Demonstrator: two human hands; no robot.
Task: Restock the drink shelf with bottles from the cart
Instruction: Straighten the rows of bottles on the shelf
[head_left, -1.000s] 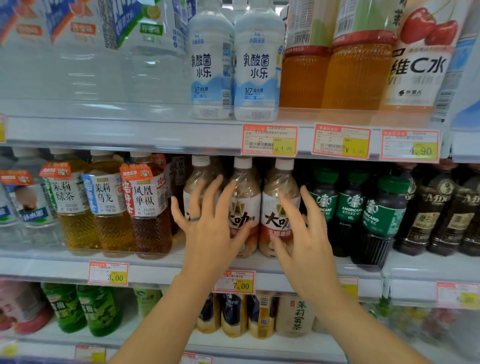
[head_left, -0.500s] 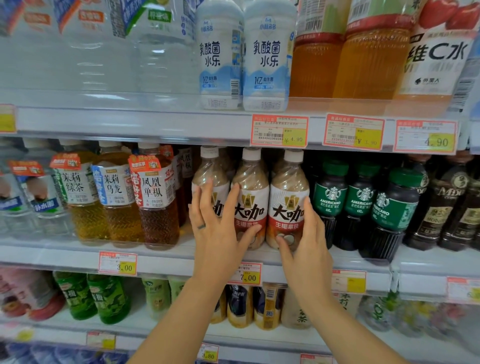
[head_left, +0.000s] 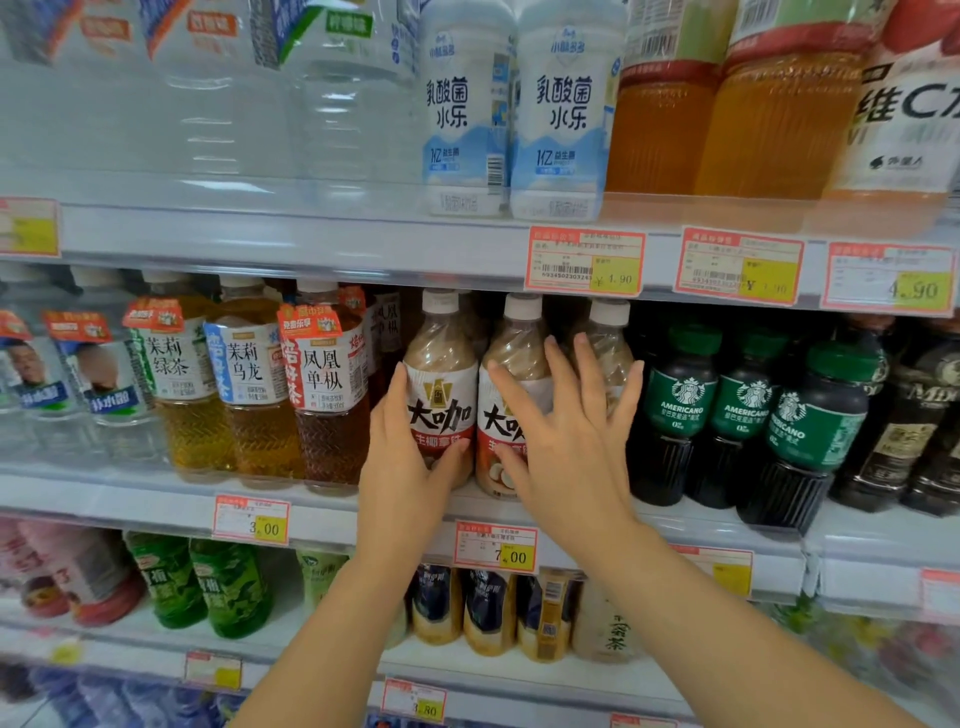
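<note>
Holding: left hand (head_left: 410, 470) grip wraps one coffee bottle (head_left: 441, 374); right hand (head_left: 569, 447) grip wide, across the next two.
Risk: uneven push could tip bottles off the shelf (head_left: 130, 501).

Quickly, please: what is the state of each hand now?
Left hand: grips the leftmost coffee bottle.
Right hand: open, fingers spread in front of the middle coffee bottle.

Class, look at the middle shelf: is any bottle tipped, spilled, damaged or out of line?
Nothing stands out. The three white-capped, milky-brown plastic coffee bottles stand upright; the left hand grips the leftmost bottle, the right hand lies open across the others. No spill or damage shows.
</note>
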